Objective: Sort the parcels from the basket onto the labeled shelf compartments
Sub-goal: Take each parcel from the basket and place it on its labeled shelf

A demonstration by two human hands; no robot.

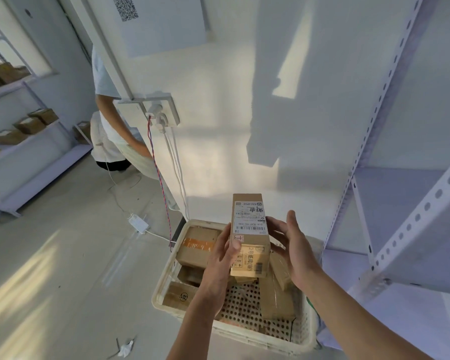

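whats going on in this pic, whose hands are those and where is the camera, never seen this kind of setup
There is no machine here. It is a single picture from a wide-angle camera worn on a person's head, looking forward and down, so the two arms coming in from the bottom are that person's own.

The left hand grips a tall cardboard parcel with a printed white label, thumb across its front. The right hand is open beside the parcel's right side; whether it touches is hard to tell.

Below them a pale perforated basket stands on the floor, with more parcels lying in it. The white metal shelf on the right is where they get sorted. Far left, another person stands near a second shelf holding boxes.
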